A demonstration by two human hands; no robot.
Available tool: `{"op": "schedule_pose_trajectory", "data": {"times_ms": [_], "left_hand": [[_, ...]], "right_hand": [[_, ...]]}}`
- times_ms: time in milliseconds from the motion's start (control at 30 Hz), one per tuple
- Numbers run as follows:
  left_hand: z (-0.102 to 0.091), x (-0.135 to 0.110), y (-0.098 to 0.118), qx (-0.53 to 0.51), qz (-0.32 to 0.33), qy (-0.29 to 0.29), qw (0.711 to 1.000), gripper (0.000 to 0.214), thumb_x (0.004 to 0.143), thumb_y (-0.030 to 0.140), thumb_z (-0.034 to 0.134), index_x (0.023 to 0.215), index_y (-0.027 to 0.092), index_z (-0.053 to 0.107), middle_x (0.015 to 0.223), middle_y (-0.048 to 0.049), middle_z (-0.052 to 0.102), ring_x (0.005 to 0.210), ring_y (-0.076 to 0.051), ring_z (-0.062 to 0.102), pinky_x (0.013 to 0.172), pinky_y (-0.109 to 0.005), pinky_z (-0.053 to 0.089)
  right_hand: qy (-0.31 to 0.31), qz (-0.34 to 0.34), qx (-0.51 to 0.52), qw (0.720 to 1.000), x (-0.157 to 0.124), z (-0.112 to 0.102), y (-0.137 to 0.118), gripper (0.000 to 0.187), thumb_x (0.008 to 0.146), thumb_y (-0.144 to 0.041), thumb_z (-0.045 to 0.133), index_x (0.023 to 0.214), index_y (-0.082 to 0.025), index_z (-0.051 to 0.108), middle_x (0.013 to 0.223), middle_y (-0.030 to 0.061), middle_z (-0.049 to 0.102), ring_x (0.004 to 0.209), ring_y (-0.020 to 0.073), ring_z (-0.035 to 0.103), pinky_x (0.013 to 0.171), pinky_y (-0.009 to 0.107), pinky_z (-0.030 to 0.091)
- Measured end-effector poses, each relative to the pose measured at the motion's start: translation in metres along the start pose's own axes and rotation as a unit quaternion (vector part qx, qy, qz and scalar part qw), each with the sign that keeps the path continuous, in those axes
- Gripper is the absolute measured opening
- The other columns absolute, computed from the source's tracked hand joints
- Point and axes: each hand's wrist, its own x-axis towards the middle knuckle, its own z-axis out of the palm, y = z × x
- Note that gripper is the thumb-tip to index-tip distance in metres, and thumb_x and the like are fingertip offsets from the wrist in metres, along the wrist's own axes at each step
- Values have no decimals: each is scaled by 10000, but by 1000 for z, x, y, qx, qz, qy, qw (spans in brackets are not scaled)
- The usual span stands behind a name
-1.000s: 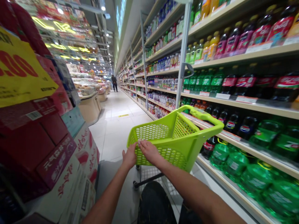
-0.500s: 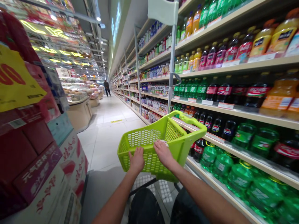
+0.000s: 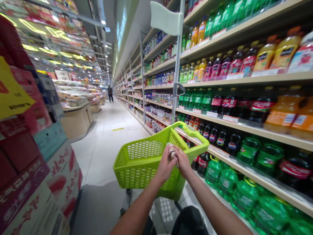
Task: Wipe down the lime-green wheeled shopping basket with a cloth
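Observation:
A lime-green shopping cart (image 3: 137,174) with a perforated basket stands side-on before me. My left hand (image 3: 165,165) and my right hand (image 3: 182,160) meet above its near side, close to the handle end. Between them they hold a crumpled whitish wipe (image 3: 172,152), with fingers closed around it. Most of the wipe is hidden by the fingers, so whether it is cloth or paper I cannot tell. The cart's handle (image 3: 195,133) curves up to the right of my hands.
Shelves (image 3: 244,120) of bottled drinks run along the right side. Stacked drink cartons (image 3: 61,176) rise on the left. A display counter (image 3: 74,122) is farther up the aisle, and a person (image 3: 110,94) is in the distance on the tiled floor (image 3: 100,147).
My left hand has left the basket's near rim and moved right to join my right hand. Both now hold the wipe, which was under my right hand at the rim. The view has shifted slightly.

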Motion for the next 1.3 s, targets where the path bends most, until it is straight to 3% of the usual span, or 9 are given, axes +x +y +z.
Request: {"op": "schedule_pose_trajectory", "data": {"times_ms": [100,233,367,467,600,700,933,1000,1300], "left_hand": [[-3,8,-2,-35,-56,59,996,616,682,243,555,1256,119,369,1320,-137,414,1209,-219,395,1044,-376,271],[-55,7,-32,21,-132,153,979,436,661,109,464,1090,153,521,1068,-78,613,1000,-192,561,936,-372,402],[-93,-7,-66,155,-84,202,963,488,600,27,404,1029,180,577,1192,-54,556,1195,-200,420,1039,-391,295],[-68,-13,-75,197,-38,90,975,523,604,29,385,1059,198,578,1233,-38,534,1220,-187,394,1050,-398,287],[2,-1,-64,215,16,0,976,500,721,99,357,1202,150,480,1272,-104,492,1183,-177,438,1035,-383,322],[11,13,-61,238,26,4,971,422,775,161,349,1159,162,524,1224,-112,535,1141,-192,480,1013,-403,349],[-133,-28,-101,364,-118,135,914,414,751,137,364,1106,213,563,1198,-40,566,1162,-205,461,1004,-418,348],[-146,-31,-105,387,-128,134,903,418,760,124,357,1125,193,549,1224,-50,545,1174,-193,449,1010,-391,342],[-8,29,-67,337,10,11,941,452,702,51,372,1115,128,540,1204,-128,536,1163,-204,447,1018,-430,331]], "right_hand": [[-72,65,120,988,-8,31,7,540,762,-556,395,1117,-181,554,1068,59,630,993,197,576,860,341,453],[-153,-56,-169,972,-1,29,9,485,814,-479,386,1173,-184,525,1192,77,562,1103,209,507,955,389,367],[-88,-216,-524,819,10,0,13,385,833,-285,416,1185,-167,520,1237,109,520,1197,251,404,1015,465,232],[-84,-244,-617,743,12,-7,19,360,855,-250,387,1175,-165,528,1124,109,600,1066,238,518,950,431,302],[-67,-261,-625,733,20,0,21,371,887,-233,323,1217,-175,483,1076,85,630,923,177,596,811,327,388],[-65,-269,-625,730,35,-3,19,363,887,-250,321,1193,-180,503,1083,74,630,889,168,614,755,291,411],[-82,-258,-659,701,53,-15,21,355,900,-296,321,1125,-148,553,974,96,669,880,202,608,819,357,341],[-82,-244,-680,687,50,-11,21,347,897,-310,339,1105,-155,569,892,88,683,813,209,611,774,356,324],[-71,-279,-691,663,43,-3,30,338,888,-334,361,1112,-185,564,806,68,671,753,187,570,736,335,248]]}}
